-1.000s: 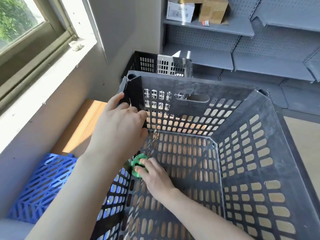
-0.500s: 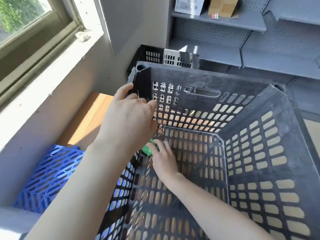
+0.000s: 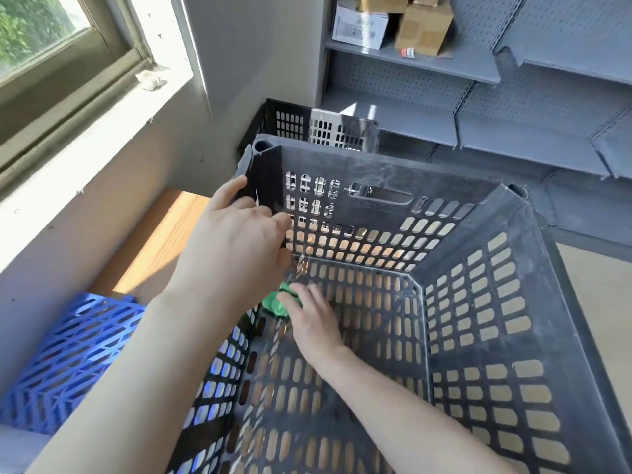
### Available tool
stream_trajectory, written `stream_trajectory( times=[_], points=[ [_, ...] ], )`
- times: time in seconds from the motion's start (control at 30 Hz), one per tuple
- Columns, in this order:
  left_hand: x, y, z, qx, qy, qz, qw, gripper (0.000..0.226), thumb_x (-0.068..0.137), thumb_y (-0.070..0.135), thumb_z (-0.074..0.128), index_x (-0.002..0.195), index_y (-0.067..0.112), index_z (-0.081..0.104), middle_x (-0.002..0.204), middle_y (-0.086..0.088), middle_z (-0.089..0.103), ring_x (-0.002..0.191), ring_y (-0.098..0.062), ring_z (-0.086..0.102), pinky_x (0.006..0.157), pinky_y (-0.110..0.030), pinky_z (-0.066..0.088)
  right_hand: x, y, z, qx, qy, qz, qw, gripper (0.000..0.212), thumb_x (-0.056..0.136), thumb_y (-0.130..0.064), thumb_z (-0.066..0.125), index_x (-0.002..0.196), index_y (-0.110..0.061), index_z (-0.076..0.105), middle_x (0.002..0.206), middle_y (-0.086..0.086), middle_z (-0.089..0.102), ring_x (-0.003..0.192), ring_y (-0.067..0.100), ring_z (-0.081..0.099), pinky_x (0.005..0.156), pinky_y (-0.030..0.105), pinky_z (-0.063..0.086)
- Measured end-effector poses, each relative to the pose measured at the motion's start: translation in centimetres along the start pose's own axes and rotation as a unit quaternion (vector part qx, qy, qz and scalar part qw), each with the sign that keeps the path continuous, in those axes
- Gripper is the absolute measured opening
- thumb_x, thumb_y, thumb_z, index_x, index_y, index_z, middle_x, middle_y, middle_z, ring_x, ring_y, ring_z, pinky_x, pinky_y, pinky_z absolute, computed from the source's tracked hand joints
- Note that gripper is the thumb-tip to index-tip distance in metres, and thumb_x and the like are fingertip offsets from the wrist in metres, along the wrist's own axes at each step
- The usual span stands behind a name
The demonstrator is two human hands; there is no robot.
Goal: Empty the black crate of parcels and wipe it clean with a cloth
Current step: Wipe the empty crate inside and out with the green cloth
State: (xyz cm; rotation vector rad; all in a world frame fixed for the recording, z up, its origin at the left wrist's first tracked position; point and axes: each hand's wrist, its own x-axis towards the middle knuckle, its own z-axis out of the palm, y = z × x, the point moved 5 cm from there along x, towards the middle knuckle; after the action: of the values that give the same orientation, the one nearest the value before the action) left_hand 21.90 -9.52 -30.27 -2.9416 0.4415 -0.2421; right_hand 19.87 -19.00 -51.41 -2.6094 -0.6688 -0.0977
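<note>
1. Black plastic crate [image 3: 376, 206] stands close below the camera, and the wood of the table [image 3: 160, 241] shows through its holes.
2. Left hand [image 3: 236, 248] grips the crate's far left corner, thumb outside and fingers curled over the wall.
3. Right hand [image 3: 313, 319] is down inside the crate, fingers closed on a bunched green cloth [image 3: 275, 304] pressed where the floor meets the left wall.
4. Blue crate [image 3: 68, 357] lies just beside it, on the left.
</note>
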Motion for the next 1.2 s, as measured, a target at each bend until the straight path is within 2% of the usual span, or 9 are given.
stream_trajectory(
  times=[0.13, 0.23, 0.4, 0.5, 0.63, 0.73, 0.93, 1.07, 1.2],
  points=[
    [0.1, -0.1, 0.2, 0.005, -0.004, 0.000, 1.000, 0.021, 0.082, 0.030, 0.055, 0.092, 0.020, 0.071, 0.077, 0.001, 0.070, 0.085, -0.024, 0.064, 0.115, -0.035, 0.010, 5.3, 2.1, -1.5, -0.068, 0.003, 0.006, 0.998, 0.053, 0.056, 0.012, 0.077, 0.107, 0.002, 0.064, 0.113, 0.022, 0.061, 0.101, 0.041, 0.056, 0.080, 0.050, 0.053],
    [0.3, -0.1, 0.3, 0.004, 0.000, -0.002, 1.000, 0.020, 0.082, 0.031, 0.057, 0.093, 0.020, 0.070, 0.078, 0.001, 0.070, 0.086, -0.024, 0.064, 0.114, -0.034, 0.008, 6.7, 2.8, -1.9, -0.127, 0.001, 0.015, 0.992, 0.054, 0.061, 0.007, 0.077, 0.112, -0.002, 0.063, 0.114, 0.020, 0.060, 0.100, 0.039, 0.055, 0.081, 0.047, 0.051],
    [0.2, -0.4, 0.2, -0.005, 0.010, -0.010, 1.000, 0.020, 0.082, 0.030, 0.058, 0.090, 0.018, 0.070, 0.076, -0.001, 0.069, 0.085, -0.025, 0.064, 0.114, -0.034, 0.010, 3.8, 4.4, -2.2, -0.135, 0.014, 0.041, 0.990, 0.055, 0.060, 0.001, 0.081, 0.111, -0.009, 0.063, 0.120, 0.016, 0.059, 0.106, 0.038, 0.056, 0.084, 0.045, 0.051],
    [0.1, -0.4, 0.1, -0.015, 0.005, -0.011, 1.000, 0.022, 0.084, 0.032, 0.057, 0.095, 0.019, 0.071, 0.081, 0.000, 0.070, 0.090, -0.024, 0.064, 0.117, -0.035, 0.010, 1.6, 7.1, -3.7, -0.139, 0.058, 0.141, 0.979, 0.054, 0.062, 0.001, 0.080, 0.112, -0.010, 0.063, 0.119, 0.012, 0.059, 0.103, 0.035, 0.054, 0.080, 0.044, 0.051],
    [0.0, -0.5, 0.0, -0.022, 0.012, -0.012, 1.000, 0.025, 0.087, 0.035, 0.052, 0.100, 0.022, 0.069, 0.087, 0.003, 0.071, 0.096, -0.022, 0.063, 0.118, -0.034, 0.006, -1.8, 10.4, -5.4, -0.099, 0.123, 0.322, 0.934, 0.055, 0.066, 0.008, 0.074, 0.116, -0.011, 0.062, 0.119, 0.012, 0.056, 0.103, 0.034, 0.049, 0.079, 0.044, 0.049],
    [0.1, -0.6, 0.0, -0.025, 0.019, -0.011, 0.999, 0.024, 0.086, 0.034, 0.054, 0.098, 0.021, 0.070, 0.084, 0.002, 0.070, 0.094, -0.022, 0.063, 0.118, -0.034, 0.006, -1.7, 9.9, -5.3, -0.042, 0.149, 0.377, 0.913, 0.051, 0.072, 0.008, 0.069, 0.118, -0.012, 0.061, 0.119, 0.013, 0.057, 0.105, 0.035, 0.048, 0.083, 0.044, 0.046],
    [0.0, -0.6, 0.1, -0.024, 0.028, -0.005, 0.999, 0.022, 0.085, 0.034, 0.055, 0.094, 0.020, 0.070, 0.080, 0.002, 0.069, 0.090, -0.024, 0.064, 0.116, -0.034, 0.008, 3.1, 3.0, -1.9, 0.046, 0.103, 0.252, 0.961, 0.043, 0.085, 0.000, 0.062, 0.124, -0.018, 0.057, 0.127, 0.005, 0.055, 0.112, 0.025, 0.048, 0.095, 0.033, 0.044],
    [0.1, -0.7, 0.0, -0.030, 0.042, -0.005, 0.999, 0.027, 0.079, 0.034, 0.051, 0.089, 0.018, 0.070, 0.074, 0.000, 0.069, 0.085, -0.027, 0.065, 0.114, -0.037, 0.014, 4.5, -1.3, 0.4, 0.057, 0.023, 0.144, 0.988, 0.044, 0.087, 0.000, 0.061, 0.130, -0.007, 0.054, 0.130, 0.010, 0.051, 0.117, 0.028, 0.045, 0.101, 0.036, 0.041],
    [0.1, -0.5, -0.1, -0.029, 0.046, -0.001, 0.999, 0.036, 0.075, 0.035, 0.044, 0.087, 0.017, 0.072, 0.072, -0.001, 0.070, 0.082, -0.027, 0.066, 0.113, -0.037, 0.017, 3.7, -0.1, 0.0, -0.026, -0.022, 0.038, 0.999, 0.051, 0.074, 0.006, 0.070, 0.122, -0.003, 0.056, 0.126, 0.018, 0.051, 0.112, 0.036, 0.048, 0.087, 0.047, 0.051]
  ],
)
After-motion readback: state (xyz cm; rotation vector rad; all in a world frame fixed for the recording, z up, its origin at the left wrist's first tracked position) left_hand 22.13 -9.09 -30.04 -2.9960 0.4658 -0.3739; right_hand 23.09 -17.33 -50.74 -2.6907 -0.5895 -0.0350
